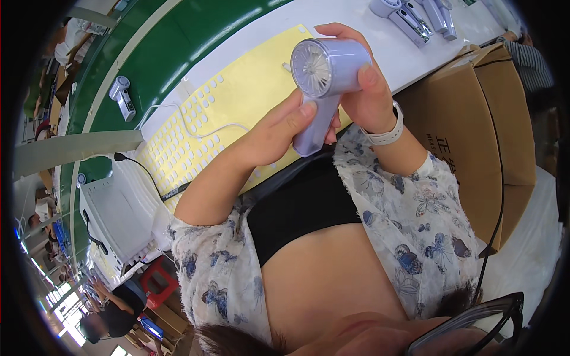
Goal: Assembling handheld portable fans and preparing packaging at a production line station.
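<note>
A lavender handheld fan (320,74) with a round, clear-fronted head is held up over the table, its grille tilted toward me. My left hand (276,127) grips the handle, with the thumb lying along it. Around the back and side of the fan head curls my right hand (371,95), its thumb pressed on the casing; a pale watch band circles that wrist. Beneath the hands lies a yellow sheet (255,71) bearing rows of small white oval pieces. A thin white cable (196,133) crosses the sheet.
Several similar fans (409,24) lie at the far right of the white table, and another fan (123,98) sits on the green belt (154,53). To my right stands a large cardboard box (463,136). A white equipment case (116,216) is at left; a co-worker (116,305) is beyond.
</note>
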Available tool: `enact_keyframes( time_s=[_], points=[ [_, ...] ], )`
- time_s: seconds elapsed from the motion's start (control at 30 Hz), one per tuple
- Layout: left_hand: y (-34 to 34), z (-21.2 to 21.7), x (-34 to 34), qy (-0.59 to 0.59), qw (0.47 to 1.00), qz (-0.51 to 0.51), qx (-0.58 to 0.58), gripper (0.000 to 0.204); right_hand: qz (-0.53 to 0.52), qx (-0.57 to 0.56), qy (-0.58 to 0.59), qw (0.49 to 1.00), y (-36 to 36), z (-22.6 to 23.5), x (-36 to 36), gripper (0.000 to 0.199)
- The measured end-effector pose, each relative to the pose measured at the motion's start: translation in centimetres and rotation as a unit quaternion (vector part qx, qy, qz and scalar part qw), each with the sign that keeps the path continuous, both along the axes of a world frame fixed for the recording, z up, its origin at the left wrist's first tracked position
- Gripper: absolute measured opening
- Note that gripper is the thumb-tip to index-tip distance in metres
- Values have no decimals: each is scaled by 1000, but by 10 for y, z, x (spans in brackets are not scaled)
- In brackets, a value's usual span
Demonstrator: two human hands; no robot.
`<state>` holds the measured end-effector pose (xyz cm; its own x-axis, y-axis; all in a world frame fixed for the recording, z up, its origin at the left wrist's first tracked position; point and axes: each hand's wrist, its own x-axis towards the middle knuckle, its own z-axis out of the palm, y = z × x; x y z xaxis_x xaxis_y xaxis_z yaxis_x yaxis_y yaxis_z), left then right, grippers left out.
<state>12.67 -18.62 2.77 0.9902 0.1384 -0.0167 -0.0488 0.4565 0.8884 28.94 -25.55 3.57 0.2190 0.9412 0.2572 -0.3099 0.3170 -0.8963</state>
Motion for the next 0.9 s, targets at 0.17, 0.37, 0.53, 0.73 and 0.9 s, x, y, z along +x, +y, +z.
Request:
enact_keyframes(
  time_s=[0.17,0.37,0.53,0.73,0.9],
  points=[
    [-10,15,-6,-10,998,8,64,40,40,21,43,998,3,-2,3,90],
    [-15,21,-6,-13,996,7,87,39,65,27,47,996,5,-3,8,92],
    [-18,25,-7,14,992,74,96,41,85,42,116,989,9,-6,1,72],
    [-7,37,-8,-30,970,226,84,40,-33,-64,-133,988,25,-47,6,39],
    [0,45,-16,-58,953,267,130,41,-125,34,-588,798,35,-78,7,33]
  ],
)
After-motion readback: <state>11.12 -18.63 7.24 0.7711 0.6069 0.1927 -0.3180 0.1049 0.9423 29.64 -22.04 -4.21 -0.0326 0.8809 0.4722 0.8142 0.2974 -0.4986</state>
